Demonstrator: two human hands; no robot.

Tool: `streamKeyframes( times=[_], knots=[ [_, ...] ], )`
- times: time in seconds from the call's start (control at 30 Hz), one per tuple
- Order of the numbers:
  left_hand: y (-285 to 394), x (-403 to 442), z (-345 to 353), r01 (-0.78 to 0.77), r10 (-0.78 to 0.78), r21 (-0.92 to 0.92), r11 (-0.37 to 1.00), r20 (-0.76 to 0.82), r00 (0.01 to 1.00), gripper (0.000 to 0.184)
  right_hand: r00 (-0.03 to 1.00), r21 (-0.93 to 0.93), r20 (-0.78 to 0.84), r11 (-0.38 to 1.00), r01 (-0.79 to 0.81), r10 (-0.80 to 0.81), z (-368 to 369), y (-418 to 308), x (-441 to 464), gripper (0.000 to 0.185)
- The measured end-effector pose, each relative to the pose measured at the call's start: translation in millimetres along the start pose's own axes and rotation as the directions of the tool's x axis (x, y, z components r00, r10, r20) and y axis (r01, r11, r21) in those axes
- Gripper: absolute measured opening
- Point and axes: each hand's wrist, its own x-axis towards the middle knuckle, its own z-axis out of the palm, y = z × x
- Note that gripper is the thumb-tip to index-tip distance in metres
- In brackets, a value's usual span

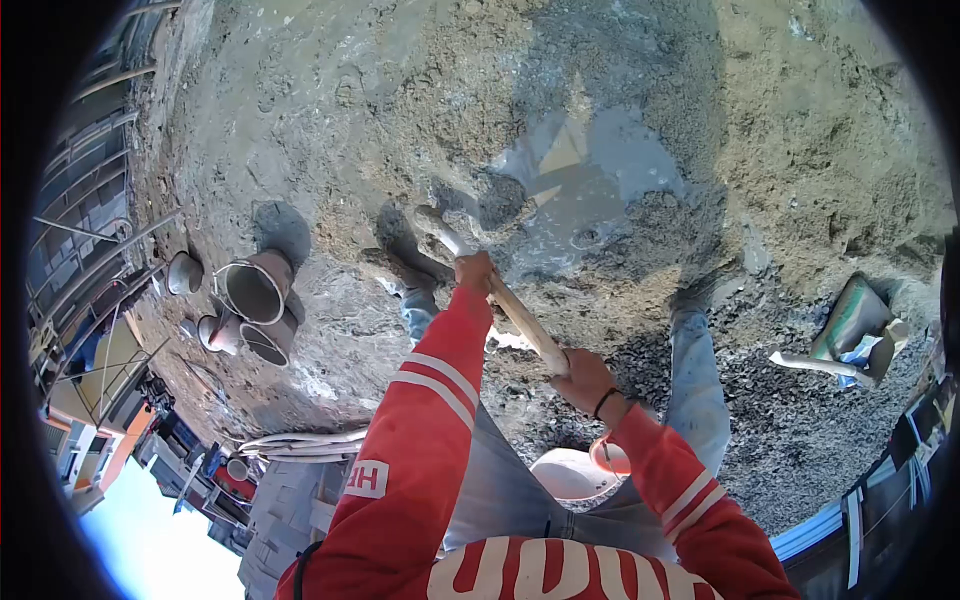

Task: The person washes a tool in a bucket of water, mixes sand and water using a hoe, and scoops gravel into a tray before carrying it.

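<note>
Both my hands grip the wooden handle of a hoe-like tool (525,322), which slants across in front of my legs. My left hand (475,272) is closed round it near the grey-smeared far end. Lower down, by the near end, my right hand (586,382) is wrapped round the handle, a dark band on its wrist. The tool's head is down at the wet grey mortar mix (590,232) and hard to make out against it. A puddle of grey water (635,150) lies beyond, partly in my shadow.
Several buckets (254,290) stand at the left. Dark gravel (780,430) spreads at the right, with a sack (850,315) and another wooden-handled tool (815,364) on it. A pale basin (570,474) is behind my legs. Stacked blocks (285,515) lie at lower left.
</note>
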Motion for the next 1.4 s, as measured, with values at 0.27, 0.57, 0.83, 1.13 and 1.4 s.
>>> streamKeyframes(
  times=[0.27, 0.57, 0.83, 1.13, 1.4],
  knots=[
    [-44, -174, 90, 0.264, -0.265, -0.704, 0.660, 0.111, 0.958, 0.007, 0.997, -0.539, 0.079, 0.842, 0.030, 0.015, -126, 161, -57, 0.035],
    [26, -210, 24, -0.080, -0.062, -0.760, 0.645, -0.156, 0.986, 0.010, 0.959, -0.481, 0.071, 0.833, 0.273, -0.273, -75, 118, -45, 0.041],
    [89, -8, -65, -0.026, 0.000, -0.349, 0.937, -0.073, 0.997, 0.012, 0.993, -0.185, -0.003, 0.976, 0.116, -0.118, 5, -28, -1, 0.043],
    [33, -151, 123, 0.001, -0.074, -0.571, 0.821, -0.104, 0.992, 0.013, 0.972, -0.103, -0.063, 0.970, 0.220, -0.227, -118, 149, -36, 0.031],
    [118, -226, 158, -0.005, 0.158, -0.636, 0.771, 0.183, 0.970, 0.013, 0.957, -0.342, -0.121, 0.916, 0.207, -0.262, -155, 141, -68, 0.041]
  ],
)
